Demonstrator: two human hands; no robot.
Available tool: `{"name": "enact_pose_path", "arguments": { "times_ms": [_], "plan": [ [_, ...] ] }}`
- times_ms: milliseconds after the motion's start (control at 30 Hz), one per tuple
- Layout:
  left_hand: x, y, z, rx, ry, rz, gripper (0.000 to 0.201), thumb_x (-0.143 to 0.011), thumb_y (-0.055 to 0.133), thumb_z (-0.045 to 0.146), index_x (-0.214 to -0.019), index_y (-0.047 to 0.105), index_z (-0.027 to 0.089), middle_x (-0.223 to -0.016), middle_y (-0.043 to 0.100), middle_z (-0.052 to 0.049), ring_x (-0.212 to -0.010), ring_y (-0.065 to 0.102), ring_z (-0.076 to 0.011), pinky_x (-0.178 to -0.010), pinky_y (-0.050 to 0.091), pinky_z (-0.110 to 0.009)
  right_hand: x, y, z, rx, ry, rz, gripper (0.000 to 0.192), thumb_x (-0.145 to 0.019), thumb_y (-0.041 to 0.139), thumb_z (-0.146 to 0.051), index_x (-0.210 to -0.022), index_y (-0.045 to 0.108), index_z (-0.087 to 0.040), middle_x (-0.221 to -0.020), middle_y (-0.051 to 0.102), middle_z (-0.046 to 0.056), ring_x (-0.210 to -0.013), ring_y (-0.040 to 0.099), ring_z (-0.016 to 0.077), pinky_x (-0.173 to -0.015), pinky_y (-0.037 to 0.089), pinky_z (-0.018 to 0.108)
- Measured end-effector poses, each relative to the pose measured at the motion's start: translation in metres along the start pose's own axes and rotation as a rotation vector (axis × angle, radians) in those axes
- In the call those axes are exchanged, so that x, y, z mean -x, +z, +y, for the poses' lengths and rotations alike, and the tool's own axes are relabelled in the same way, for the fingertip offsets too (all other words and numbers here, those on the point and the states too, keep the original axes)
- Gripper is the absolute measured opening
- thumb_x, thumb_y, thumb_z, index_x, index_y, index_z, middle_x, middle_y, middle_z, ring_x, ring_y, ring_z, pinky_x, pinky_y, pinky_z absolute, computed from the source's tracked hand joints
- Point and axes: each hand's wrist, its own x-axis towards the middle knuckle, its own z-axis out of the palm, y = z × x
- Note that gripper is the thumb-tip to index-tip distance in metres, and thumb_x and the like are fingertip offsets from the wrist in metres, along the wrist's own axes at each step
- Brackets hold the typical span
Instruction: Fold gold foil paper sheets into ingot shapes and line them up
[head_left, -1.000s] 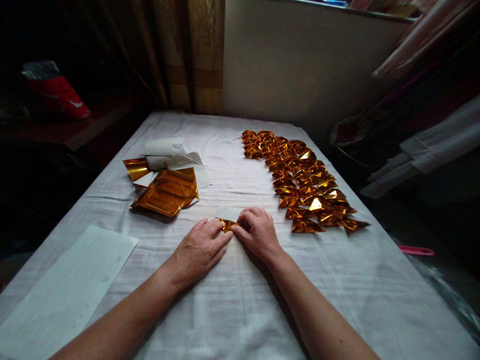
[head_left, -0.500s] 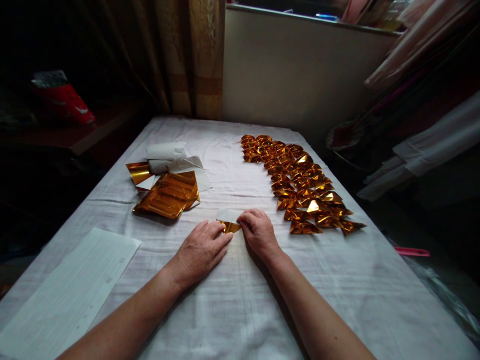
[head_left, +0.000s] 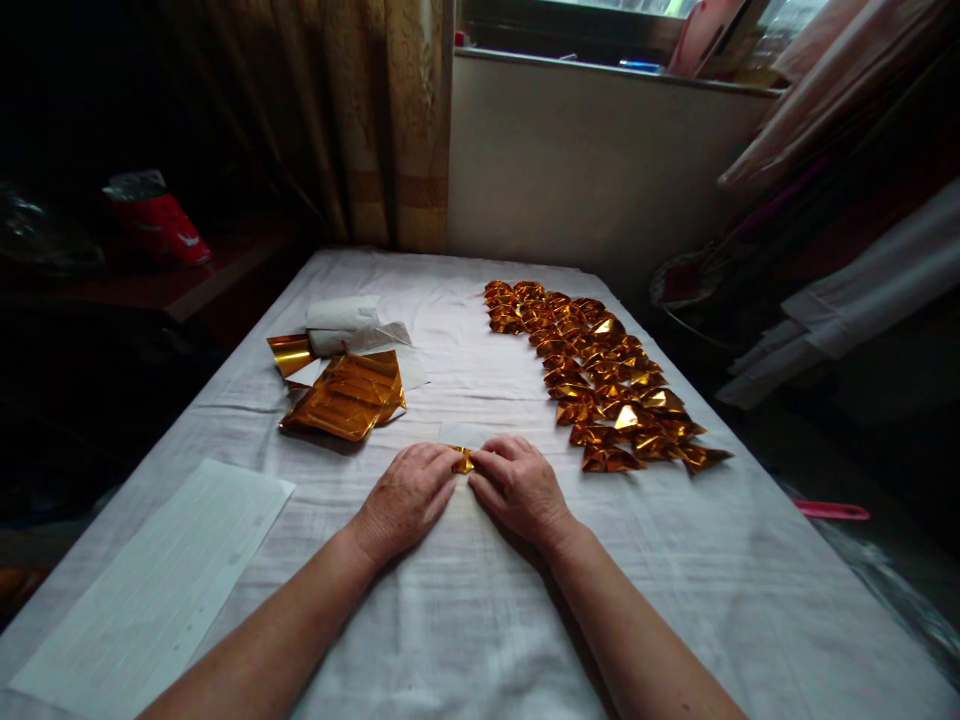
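Gold paper (head_left: pixel 464 462), pinched by left hand (head_left: pixel 409 492) and right hand (head_left: pixel 526 488), looks part-folded; folded pieces (head_left: pixel 609 460) look done, flat sheets (head_left: pixel 349 397) wait.

Folded pieces (head_left: pixel 600 345) glossy foil; lined sheet (head_left: pixel 161 580) matt paper

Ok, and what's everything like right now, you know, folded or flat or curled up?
Foil piece: partly hidden, can't tell how far folded
Left hand: curled, holding its left end
Right hand: curled, holding its right end
Foil shapes: folded, set in rows
Foil stack: lying, surface wrinkled
White paper: partly curled up
Lined sheet: flat
Cloth: spread, wrinkled
Curtain: hanging in folds
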Motion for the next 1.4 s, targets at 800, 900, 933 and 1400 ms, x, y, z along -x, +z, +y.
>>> {"name": "enact_pose_path", "arguments": {
  "times_ms": [800, 900, 933, 1400],
  "plan": [
    [-0.022, -0.011, -0.018, -0.126, -0.051, -0.061, 0.017, -0.093, 0.058, 0.036, -0.093, 0.067, 0.021, -0.094, 0.066, -0.004, -0.092, 0.057, -0.0205, -0.088, 0.044, -0.035, -0.007, 0.007, 0.009, 0.054, 0.007, 0.004, 0.021, -0.095, 0.054, -0.035, -0.093, 0.071, -0.023, -0.092, 0.068, 0.005, -0.087, 0.059, 0.0192, -0.079, 0.043, 0.031],
    [-0.028, -0.011, -0.02, -0.129, -0.08, -0.059, 0.02, -0.096, 0.052, 0.034, -0.09, 0.067, 0.021, -0.09, 0.067, -0.003, -0.089, 0.057, -0.0199, -0.086, 0.042, -0.035, -0.009, 0.011, 0.013, 0.031, 0.035, 0.015, 0.023, -0.097, 0.051, -0.033, -0.091, 0.071, -0.023, -0.09, 0.069, 0.005, -0.086, 0.06, 0.0188, -0.078, 0.044, 0.03],
    [-0.03, -0.01, -0.02, -0.136, -0.094, -0.06, 0.022, -0.096, 0.051, 0.034, -0.089, 0.067, 0.021, -0.089, 0.067, -0.004, -0.088, 0.057, -0.0199, -0.085, 0.041, -0.035, -0.009, 0.012, 0.015, 0.016, 0.05, 0.019, 0.023, -0.096, 0.051, -0.032, -0.092, 0.071, -0.023, -0.091, 0.069, 0.005, -0.086, 0.061, 0.019, -0.079, 0.045, 0.03],
    [-0.046, -0.004, -0.015, -0.216, -0.329, -0.101, 0.014, -0.092, 0.057, 0.031, -0.099, 0.064, 0.021, -0.087, 0.069, -0.005, -0.087, 0.06, -0.0224, -0.08, 0.042, -0.035, -0.03, 0.01, 0.01, 0.033, 0.382, -0.053, 0.011, -0.091, 0.053, -0.026, -0.091, 0.064, -0.022, -0.086, 0.069, 0.002, -0.078, 0.061, 0.0171, -0.067, 0.039, 0.026]
  ]
}}
